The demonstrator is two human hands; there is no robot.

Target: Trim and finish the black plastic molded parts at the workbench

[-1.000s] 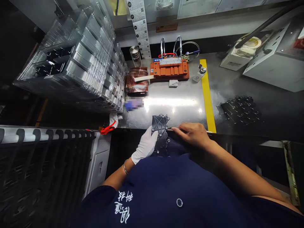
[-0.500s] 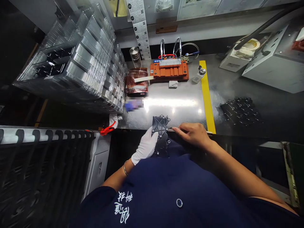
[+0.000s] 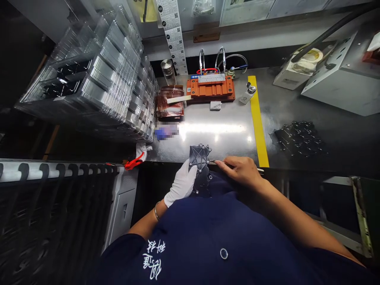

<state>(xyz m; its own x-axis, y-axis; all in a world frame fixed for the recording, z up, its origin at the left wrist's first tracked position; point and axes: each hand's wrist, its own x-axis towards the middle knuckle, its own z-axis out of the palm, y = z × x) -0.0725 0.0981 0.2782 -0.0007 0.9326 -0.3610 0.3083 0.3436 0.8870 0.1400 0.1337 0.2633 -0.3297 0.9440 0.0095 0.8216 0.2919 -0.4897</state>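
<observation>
Little has moved since the earlier frames: the plate (image 3: 199, 158) is held slightly lower at the tabletop (image 3: 219, 130) edge. It is gripped from below-left by the closed, gloved left hand (image 3: 181, 184), long axis pointing away from the body. The bare right hand (image 3: 242, 171) is pinched on what seems a thin tool (image 3: 214, 161), its tip meeting the plate's right edge.
</observation>
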